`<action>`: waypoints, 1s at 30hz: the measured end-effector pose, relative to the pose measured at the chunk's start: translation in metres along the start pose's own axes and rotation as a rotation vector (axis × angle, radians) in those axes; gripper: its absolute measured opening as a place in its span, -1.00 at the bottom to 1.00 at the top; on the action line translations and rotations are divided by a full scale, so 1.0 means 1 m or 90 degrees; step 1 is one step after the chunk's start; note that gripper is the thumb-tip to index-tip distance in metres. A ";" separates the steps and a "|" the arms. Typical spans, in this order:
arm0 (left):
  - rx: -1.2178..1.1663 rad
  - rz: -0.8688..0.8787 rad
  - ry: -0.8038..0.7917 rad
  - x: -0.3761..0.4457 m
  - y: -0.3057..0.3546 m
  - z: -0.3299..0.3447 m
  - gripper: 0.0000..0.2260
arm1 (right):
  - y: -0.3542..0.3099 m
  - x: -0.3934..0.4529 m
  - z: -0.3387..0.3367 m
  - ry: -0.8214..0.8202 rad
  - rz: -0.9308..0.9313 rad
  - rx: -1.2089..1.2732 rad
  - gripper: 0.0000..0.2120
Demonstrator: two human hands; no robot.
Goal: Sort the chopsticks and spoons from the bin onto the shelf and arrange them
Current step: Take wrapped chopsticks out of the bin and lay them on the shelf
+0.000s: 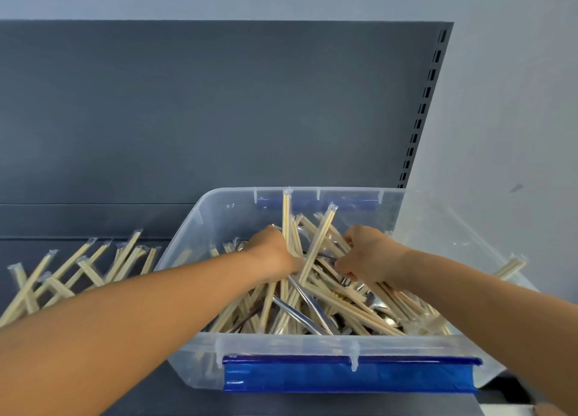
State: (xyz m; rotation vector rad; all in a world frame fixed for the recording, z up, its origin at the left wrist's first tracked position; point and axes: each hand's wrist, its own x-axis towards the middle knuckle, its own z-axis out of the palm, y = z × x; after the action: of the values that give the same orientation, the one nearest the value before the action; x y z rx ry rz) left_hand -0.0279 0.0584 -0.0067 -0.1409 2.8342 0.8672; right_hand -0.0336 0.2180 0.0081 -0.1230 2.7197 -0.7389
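Head view looks down, close over bin (312, 345)

One clear bin (200, 224), two hands, one shelf (131, 393); wrapped chopsticks (316, 246) and metal spoons (295, 314) too tangled to count.

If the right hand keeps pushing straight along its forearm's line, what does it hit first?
Probably the wrapped chopsticks it is already gripping in the bin, then the left hand close beyond; depth between the hands is unclear.

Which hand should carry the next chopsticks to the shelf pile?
Left, probably: left hand already grips wrapped chopsticks in the bin, nearer the shelf pile. Right hand is farther.
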 end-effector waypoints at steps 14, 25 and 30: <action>-0.068 -0.016 -0.040 0.001 0.008 0.010 -0.80 | -0.005 0.008 0.007 -0.026 -0.045 0.034 -0.84; 0.056 -0.076 0.069 -0.001 0.015 -0.007 -0.72 | -0.001 0.008 -0.007 0.037 -0.055 -0.009 -0.81; 0.079 -0.026 0.183 -0.012 0.030 -0.038 -0.74 | -0.010 -0.003 -0.027 0.053 -0.079 0.109 -0.85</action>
State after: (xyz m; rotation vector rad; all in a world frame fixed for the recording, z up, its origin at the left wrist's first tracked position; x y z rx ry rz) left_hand -0.0256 0.0620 0.0434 -0.3310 3.1277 0.7095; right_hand -0.0393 0.2222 0.0358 -0.2270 2.7309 -1.0305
